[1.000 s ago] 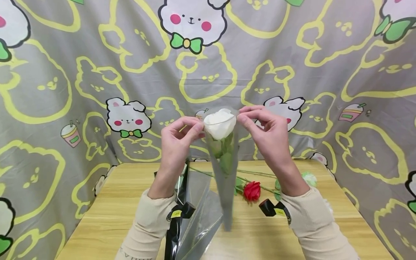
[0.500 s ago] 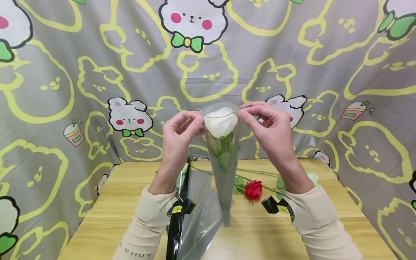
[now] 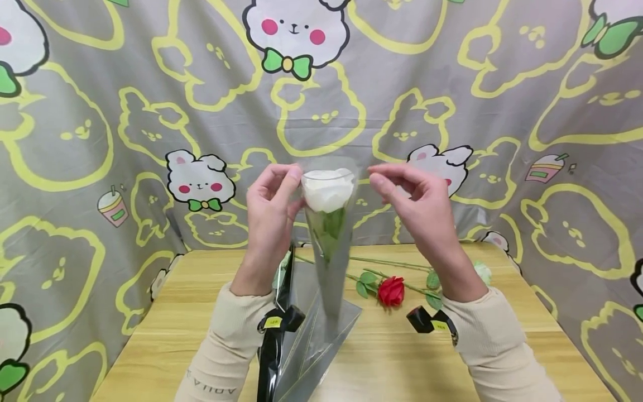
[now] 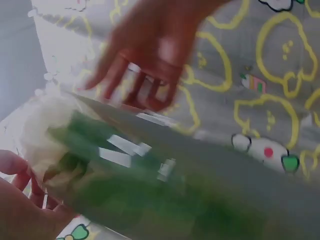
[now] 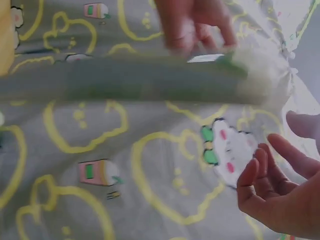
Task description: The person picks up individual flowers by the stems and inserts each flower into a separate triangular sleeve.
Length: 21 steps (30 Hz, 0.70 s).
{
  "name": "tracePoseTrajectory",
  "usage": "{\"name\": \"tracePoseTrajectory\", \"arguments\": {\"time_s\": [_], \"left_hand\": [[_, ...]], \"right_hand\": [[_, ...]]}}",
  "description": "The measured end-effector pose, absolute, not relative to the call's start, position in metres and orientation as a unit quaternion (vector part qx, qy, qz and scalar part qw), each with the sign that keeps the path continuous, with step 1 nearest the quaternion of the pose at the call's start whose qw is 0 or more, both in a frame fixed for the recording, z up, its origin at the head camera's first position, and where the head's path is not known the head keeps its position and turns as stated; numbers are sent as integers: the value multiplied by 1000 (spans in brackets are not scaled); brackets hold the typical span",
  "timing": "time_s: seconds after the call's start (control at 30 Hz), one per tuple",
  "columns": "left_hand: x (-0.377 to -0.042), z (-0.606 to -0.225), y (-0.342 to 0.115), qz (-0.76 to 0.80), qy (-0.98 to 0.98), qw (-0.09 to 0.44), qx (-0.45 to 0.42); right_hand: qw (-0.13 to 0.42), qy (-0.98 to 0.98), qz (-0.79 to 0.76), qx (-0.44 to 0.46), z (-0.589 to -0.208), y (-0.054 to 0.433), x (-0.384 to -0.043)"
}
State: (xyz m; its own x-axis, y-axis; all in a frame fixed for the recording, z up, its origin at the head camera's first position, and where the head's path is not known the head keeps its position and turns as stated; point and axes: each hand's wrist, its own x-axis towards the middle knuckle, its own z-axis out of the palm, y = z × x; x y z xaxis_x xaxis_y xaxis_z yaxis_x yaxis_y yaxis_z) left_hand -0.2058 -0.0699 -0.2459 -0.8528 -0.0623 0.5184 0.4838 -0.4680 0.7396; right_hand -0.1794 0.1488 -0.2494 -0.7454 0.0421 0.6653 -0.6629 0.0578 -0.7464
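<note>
A white rose with green leaves stands upright inside a clear, cone-shaped plastic sleeve, held up above the table. My left hand pinches the sleeve's top rim on its left side, thumb against fingers. To the right, my right hand is apart from the sleeve, its fingers bent loosely and holding nothing. In the right wrist view a gap separates this right hand from the rose head. The left wrist view shows the sleeve close up, with the left hand at its rim.
Flat clear sleeves with a black-edged wrapper lie on the wooden table at left. A red rose and several green stems lie behind on the right. Patterned grey cloth hangs around.
My right hand has let go of the sleeve's rim. With the left hand still pinching it, the sleeve and white rose have shifted left, opening a gap to the right fingers.
</note>
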Motion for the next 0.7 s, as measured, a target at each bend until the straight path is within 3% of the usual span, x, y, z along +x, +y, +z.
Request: {"name": "tracePoseTrajectory", "arguments": {"time_s": [0.23,0.5,0.7], "left_hand": [[-209,-243,-75,-808,-539,150,-185],[-210,-239,-73,-811,-532,122,-212],[-212,-239,-74,-828,-510,109,-205]], "right_hand": [[204,-709,634,230,-288,144,-170],[250,-700,641,194,-288,136,-183],[256,-688,646,211,-284,133,-186]]}}
